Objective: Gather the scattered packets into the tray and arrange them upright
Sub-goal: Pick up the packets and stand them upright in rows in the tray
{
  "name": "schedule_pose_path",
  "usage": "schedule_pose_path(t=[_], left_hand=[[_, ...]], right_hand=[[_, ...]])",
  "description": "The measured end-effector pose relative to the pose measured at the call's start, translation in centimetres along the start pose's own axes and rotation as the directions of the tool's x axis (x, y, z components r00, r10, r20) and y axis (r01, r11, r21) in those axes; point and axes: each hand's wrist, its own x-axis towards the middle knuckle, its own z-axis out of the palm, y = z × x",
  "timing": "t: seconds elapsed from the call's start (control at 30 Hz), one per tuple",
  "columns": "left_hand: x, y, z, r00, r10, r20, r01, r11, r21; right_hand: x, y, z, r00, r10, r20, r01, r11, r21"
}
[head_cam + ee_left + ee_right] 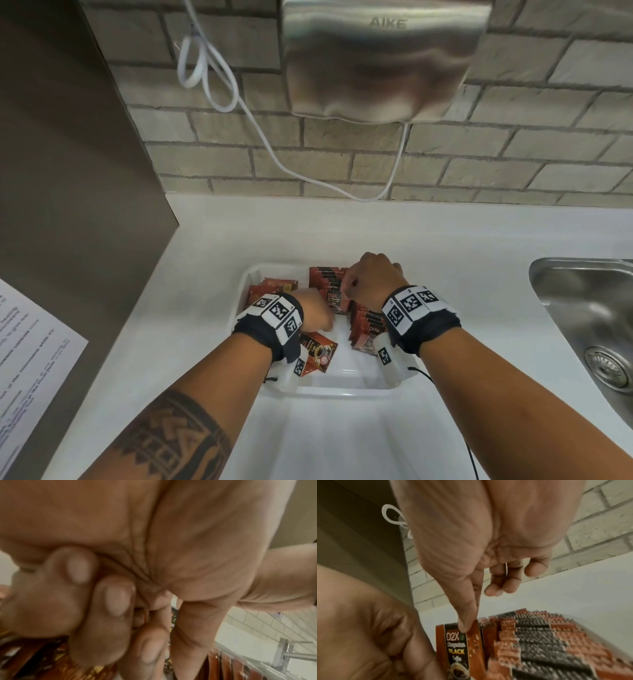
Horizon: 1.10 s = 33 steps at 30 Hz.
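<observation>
The right hand (371,279) pinches the top edge of one upright packet (460,646) between thumb and forefinger, its other fingers loosely curled away above it. That packet stands directly beneath the fingertips, long axis vertical, its printed face turned toward the wrist; the standing row of packets (539,642) lies just behind it, on the far side from the wrist, so seating it likely means pressing it back against that row. The left hand (317,310), just beside it and nearer the person, has its fingers curled; whether it holds anything I cannot tell. Below the left wrist, one flat packet (317,353) lies on the floor of the tray (342,390), which sits on the desk (479,240).
</observation>
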Motion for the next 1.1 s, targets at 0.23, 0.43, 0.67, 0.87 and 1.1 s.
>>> schedule_pose_path(t=[0.23, 0.43, 0.67, 0.87, 1.1], left_hand=[[0.1, 1.5, -0.2, 1.0, -0.021, 0.013, 0.021, 1.0, 0.007], [0.9, 1.5, -0.4, 0.996, 0.061, 0.067, -0.073, 0.977, 0.2], [0.6, 1.3, -0.3, 0.992, 0.104, 0.075, -0.12, 0.958, 0.26], [-0.2, 0.2, -1.1, 0.999, 0.055, -0.001, -0.054, 0.985, 0.165], [-3.1, -1.6, -2.6, 0.999, 0.008, -0.052, 0.012, 0.927, 0.375]], right_hand=[[0.5, 0.3, 0.6, 1.0, -0.011, 0.008, 0.011, 0.999, -0.049], [0.6, 0.6, 0.5, 1.0, -0.015, -0.02, 0.015, 1.0, 0.024], [0.6, 0.6, 0.5, 0.999, -0.011, -0.035, 0.013, 0.998, 0.063], [0.1, 0.6, -0.2, 0.997, -0.006, -0.074, 0.016, 0.99, 0.137], [-6.0, -1.4, -2.8, 0.984, -0.164, -0.063, 0.175, 0.884, 0.433]])
